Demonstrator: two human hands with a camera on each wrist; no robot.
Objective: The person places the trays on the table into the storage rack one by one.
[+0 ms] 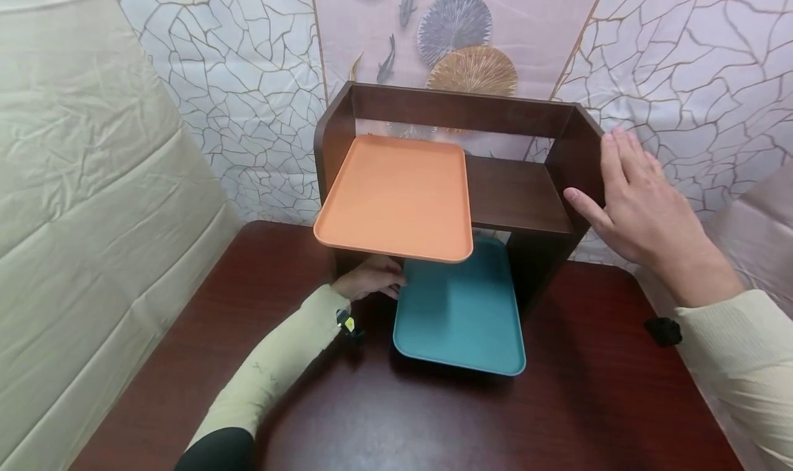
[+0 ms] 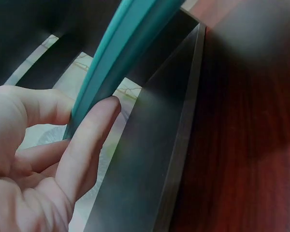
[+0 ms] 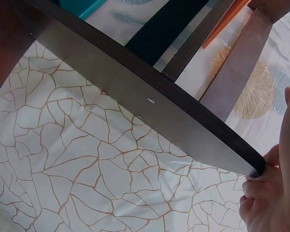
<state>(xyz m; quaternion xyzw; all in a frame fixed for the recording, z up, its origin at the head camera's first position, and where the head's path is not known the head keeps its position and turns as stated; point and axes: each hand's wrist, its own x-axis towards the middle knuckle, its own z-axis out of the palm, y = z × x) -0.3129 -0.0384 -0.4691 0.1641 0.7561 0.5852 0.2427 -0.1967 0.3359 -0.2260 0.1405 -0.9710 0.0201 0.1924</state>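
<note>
A teal tray (image 1: pixel 461 312) sits in the lower opening of a dark brown wooden shelf (image 1: pixel 523 192), its front part sticking out towards me. My left hand (image 1: pixel 374 278) pinches the left edge of this tray, with thumb and fingers on opposite faces of the rim (image 2: pixel 104 72) in the left wrist view. My right hand (image 1: pixel 644 202) rests against the shelf's right side panel (image 3: pixel 130 92) near its upper front corner, its fingers fairly straight and the thumb spread away. On the upper board lies an orange tray (image 1: pixel 396 199), overhanging the front.
The shelf stands on a dark red-brown table (image 1: pixel 347 416). Behind it hangs a patterned cloth (image 1: pixel 248 65) with gold lines and round motifs. A plain beige cloth (image 1: pixel 80 202) drapes along the left side.
</note>
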